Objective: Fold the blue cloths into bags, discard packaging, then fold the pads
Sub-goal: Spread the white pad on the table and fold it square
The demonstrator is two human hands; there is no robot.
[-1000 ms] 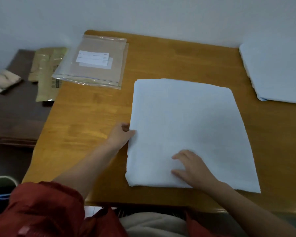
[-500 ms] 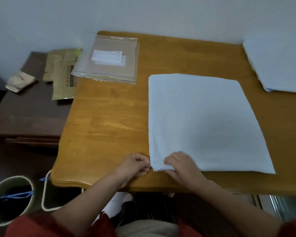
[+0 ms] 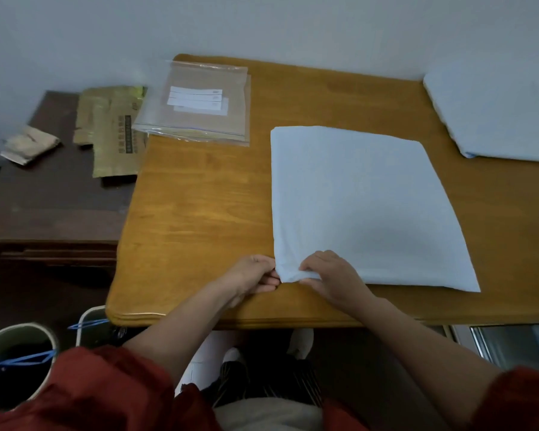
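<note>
A pale blue folded cloth (image 3: pixel 358 200) lies flat on the wooden table (image 3: pixel 199 213), right of centre. Both hands meet at its near left corner. My left hand (image 3: pixel 254 275) has curled fingers at the corner's edge and pinches it. My right hand (image 3: pixel 330 275) grips the same corner from the right, with the fabric bunched under its fingers. A stack of clear zip bags (image 3: pixel 196 104) with white labels lies at the table's far left. A second pale blue cloth (image 3: pixel 495 113) lies at the far right corner, cut off by the frame.
A dark side table (image 3: pixel 44 200) at the left holds brown paper packaging (image 3: pixel 112 129) and a small crumpled wrapper (image 3: pixel 28 144). Two bins (image 3: pixel 16 359) with blue-edged liners stand on the floor below the table's left corner. A wall runs behind the table.
Both hands slid from the cloth's left edge and middle down to its near left corner and took hold of it. The view shifted left and downward.
</note>
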